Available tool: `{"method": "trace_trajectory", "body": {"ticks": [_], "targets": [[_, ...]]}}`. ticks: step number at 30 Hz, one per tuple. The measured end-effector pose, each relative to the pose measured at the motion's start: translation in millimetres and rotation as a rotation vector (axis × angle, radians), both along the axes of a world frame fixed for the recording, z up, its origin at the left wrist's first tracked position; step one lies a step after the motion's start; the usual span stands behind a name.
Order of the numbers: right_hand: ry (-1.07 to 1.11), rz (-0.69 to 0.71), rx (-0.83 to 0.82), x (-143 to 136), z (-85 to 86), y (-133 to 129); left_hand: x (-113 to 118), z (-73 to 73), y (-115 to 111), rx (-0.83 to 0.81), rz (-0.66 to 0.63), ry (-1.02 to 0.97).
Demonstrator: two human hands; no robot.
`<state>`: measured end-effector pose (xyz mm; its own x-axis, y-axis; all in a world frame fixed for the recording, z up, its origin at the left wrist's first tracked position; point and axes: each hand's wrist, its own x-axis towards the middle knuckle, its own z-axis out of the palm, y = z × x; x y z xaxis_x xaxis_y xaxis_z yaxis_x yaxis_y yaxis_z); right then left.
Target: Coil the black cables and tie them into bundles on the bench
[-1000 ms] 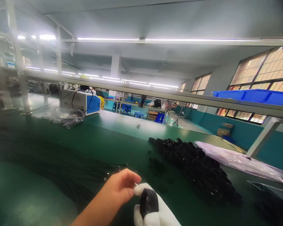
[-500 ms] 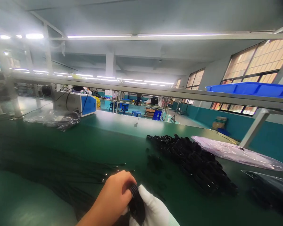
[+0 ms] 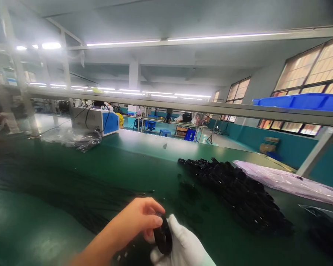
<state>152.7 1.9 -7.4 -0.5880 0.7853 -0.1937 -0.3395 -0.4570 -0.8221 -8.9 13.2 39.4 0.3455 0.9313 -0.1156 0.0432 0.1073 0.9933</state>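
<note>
A small coil of black cable (image 3: 168, 236) is held between both hands near the bottom middle. My left hand (image 3: 143, 216) is bare; its thumb and fingers close on the coil's upper left side. My right hand (image 3: 184, 242) wears a white glove and grips the coil from the right, with its thumb up along the edge. Long black cables (image 3: 72, 192) lie loosely stretched across the green table to the left, blurred. On the right rests a heap of black coiled cables (image 3: 238, 195).
A pinkish plastic bag (image 3: 288, 181) lies beyond the heap, with a dark clear bag (image 3: 322, 218) at far right. Crumpled clear plastic (image 3: 74, 138) sits before a blue-and-white machine (image 3: 109, 123). A metal rail (image 3: 183, 103) crosses above the table, bearing a blue tray (image 3: 299, 101).
The left fingers have shifted on the coil, and the coil has turned to show more of its ring. My view has swung slightly left, so the surroundings appear further right.
</note>
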Motion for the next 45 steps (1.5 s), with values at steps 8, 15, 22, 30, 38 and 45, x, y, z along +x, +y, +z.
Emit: {"method": "trace_trajectory", "body": {"ticks": [8, 15, 22, 30, 38, 45], "targets": [[-0.16, -0.065, 0.254, 3, -1.7, 2, 12, -18.1, -7, -0.032, 0.177, 0.036], [-0.082, 0.086, 0.185, 3, 10.3, -5, 14, -38.0, -23, -0.016, 0.063, -0.106], [0.081, 0.125, 0.052, 5, 10.3, -10, 6, -24.0, -25, 0.16, 0.143, 0.321], [-0.184, 0.117, 0.208, 6, 4.3, -1, 6, -58.9, -22, 0.867, 0.337, 0.534], [0.05, 0.082, 0.058, -1, -3.7, -4, 16, -53.5, -12, 0.706, 0.418, 0.355], [0.338, 0.21, -0.094, 12, -4.9, -1, -7, -28.4, -3, 0.366, 0.152, 0.21]]}}
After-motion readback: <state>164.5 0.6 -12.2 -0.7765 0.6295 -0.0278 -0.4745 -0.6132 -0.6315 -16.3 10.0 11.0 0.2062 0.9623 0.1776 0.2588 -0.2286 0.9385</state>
